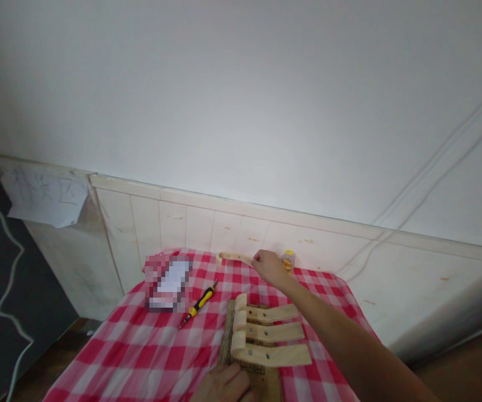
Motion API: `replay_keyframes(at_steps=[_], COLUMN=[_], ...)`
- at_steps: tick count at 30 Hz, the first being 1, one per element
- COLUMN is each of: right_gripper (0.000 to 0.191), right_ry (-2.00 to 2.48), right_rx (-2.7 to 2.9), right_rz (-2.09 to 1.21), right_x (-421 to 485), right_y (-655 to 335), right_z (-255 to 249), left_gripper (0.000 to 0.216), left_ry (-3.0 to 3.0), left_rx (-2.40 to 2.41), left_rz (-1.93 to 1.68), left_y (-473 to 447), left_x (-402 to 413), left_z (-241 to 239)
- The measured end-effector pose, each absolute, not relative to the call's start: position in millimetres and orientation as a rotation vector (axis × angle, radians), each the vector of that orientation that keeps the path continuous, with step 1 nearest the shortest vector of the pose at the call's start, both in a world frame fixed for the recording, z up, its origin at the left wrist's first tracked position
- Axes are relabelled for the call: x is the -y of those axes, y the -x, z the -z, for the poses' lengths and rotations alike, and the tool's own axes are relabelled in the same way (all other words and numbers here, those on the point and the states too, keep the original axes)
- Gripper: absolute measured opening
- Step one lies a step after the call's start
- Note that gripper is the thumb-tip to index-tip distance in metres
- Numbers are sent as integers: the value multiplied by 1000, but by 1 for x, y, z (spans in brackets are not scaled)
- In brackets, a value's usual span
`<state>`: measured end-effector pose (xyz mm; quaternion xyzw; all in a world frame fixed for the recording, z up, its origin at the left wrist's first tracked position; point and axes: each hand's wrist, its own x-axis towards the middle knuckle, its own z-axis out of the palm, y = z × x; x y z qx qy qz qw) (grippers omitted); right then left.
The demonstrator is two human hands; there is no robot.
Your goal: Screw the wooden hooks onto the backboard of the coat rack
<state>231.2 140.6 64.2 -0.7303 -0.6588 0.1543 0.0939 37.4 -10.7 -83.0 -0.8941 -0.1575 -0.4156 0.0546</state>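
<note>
My right hand (268,266) reaches to the far edge of the table and is closed round one end of a light wooden piece (233,257) that points left along the wall. My left hand (225,385) rests at the near edge, fingers curled, pressing on a wooden board (266,385). On that board lie three wooden hook-shaped pieces (266,335), side by side, their rounded ends to the left. A yellow and black screwdriver (199,304) lies on the cloth left of the board.
A red and white checked cloth (140,346) covers the small table. A blurred flat object (168,282) lies at its back left. A small yellow and clear container (288,260) stands just right of my right hand. White panelled wall (207,223) runs behind; a paper sheet (46,195) hangs at left.
</note>
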Motion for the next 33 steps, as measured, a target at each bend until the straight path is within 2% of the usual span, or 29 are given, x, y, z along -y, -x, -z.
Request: replay_keyframes(at_steps=[2, 5, 11, 20, 26, 33], right_gripper=[35, 21, 26, 34, 36, 42], right_ry=[2111, 2010, 1797, 1738, 1771, 1709], right_rx=[1882, 1785, 1655, 1495, 1482, 1425], right_rz=[-451, -451, -463, -441, -375, -449], right_x=[-131, -105, -47, -4, 2, 2], right_y=[-240, -252, -268, -280, -282, -282], right_z=[-75, -86, -89, -84, -90, -94], left_gripper=[40, 41, 37, 27, 33, 12], left_ry=[2701, 2704, 2782, 3019, 3065, 2897], left_rx=[476, 467, 466, 605, 402, 347], left_rz=[1282, 1289, 1235, 1508, 1316, 1148], left_y=[-37, -35, -30, -22, -17, -18], left_x=[11, 13, 14, 16, 15, 22], left_z=[81, 77, 68, 51, 51, 48])
